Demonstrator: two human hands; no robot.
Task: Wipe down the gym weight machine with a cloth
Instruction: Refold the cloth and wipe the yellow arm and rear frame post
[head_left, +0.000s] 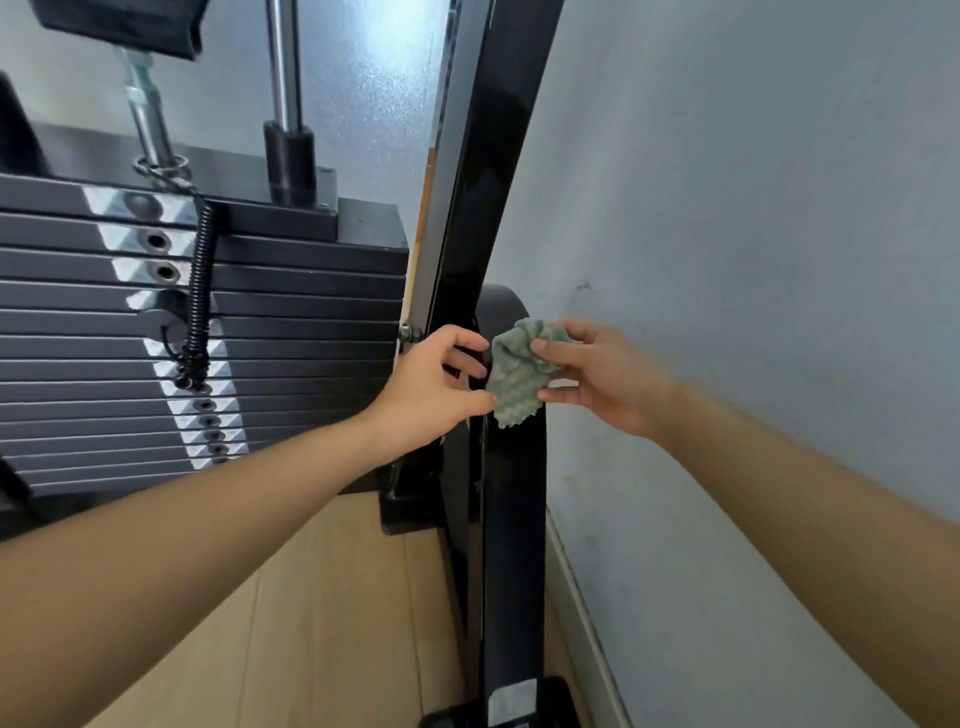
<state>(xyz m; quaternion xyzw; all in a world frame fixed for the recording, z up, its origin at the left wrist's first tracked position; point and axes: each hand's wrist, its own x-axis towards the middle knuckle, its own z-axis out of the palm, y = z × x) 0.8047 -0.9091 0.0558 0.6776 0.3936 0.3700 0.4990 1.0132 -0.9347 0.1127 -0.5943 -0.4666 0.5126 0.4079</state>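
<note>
Fingers of my left hand (436, 384) and right hand (602, 379) pinch the cloth (517, 382), fixing it I think; next it should rub the black post (511, 519).

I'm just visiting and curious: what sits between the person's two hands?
A crumpled green bumpy cloth, pinched by both the left hand and the right hand, before the black metal upright; the head view shows it.

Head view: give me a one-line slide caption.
Left hand and right hand pinch a bunched green cloth before the machine's black upright, beside the weight stack.
</note>
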